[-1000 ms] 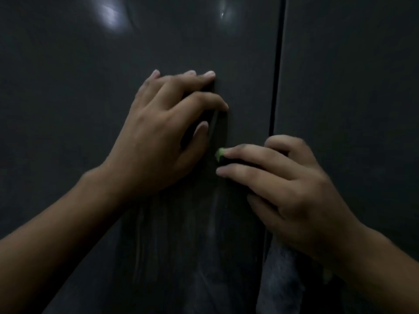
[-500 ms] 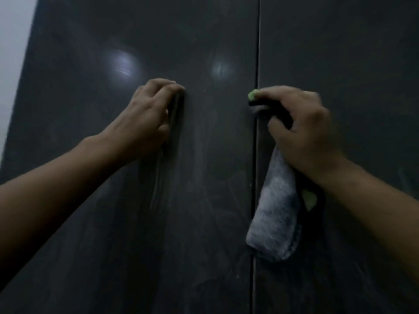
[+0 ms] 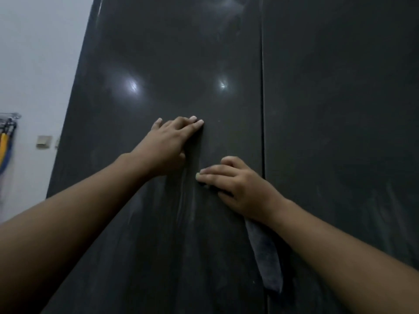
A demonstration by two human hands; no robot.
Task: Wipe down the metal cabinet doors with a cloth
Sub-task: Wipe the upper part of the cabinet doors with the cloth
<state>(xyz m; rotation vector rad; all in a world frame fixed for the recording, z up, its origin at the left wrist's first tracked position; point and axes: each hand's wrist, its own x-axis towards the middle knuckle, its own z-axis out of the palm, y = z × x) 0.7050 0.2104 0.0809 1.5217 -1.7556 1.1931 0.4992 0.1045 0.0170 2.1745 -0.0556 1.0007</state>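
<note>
Presently facing 2 tall panels: dark grey glossy metal left door point(image 3: 158, 53) and matching right door point(image 3: 340, 109), split by thin vertical seam point(image 3: 263, 98). Logged 2 bright light reflections point(image 3: 132, 86) on left door, above both grips.

Found left grip point(image 3: 169, 143) laid flat on left door, fingers straight and close together, tips pointing up, nothing held. Bare forearm reaching in from lower left.

Found right grip point(image 3: 238, 189) just below and right of left grip, apart from it, also on left door, close to seam. Fingers bent over bunched grey fuzzy cloth point(image 3: 265, 252), pressing it to metal; thumb hidden, position not determinable. Pale green corner point(image 3: 197, 176) of cloth peeking out at fingertips. Loose tail of cloth hanging down from under wrist, along seam.

Noted pale vertical streaks point(image 3: 183, 211) on left door beneath both grips. Fainter smears on lower right door.

Off to left: white wall point(image 3: 34, 53) with small square switch plate point(image 3: 44, 141) near door edge; yellow and blue items point(image 3: 5, 143) hanging from a metal rack point(image 3: 10, 115) at frame edge, too cropped to identify.
</note>
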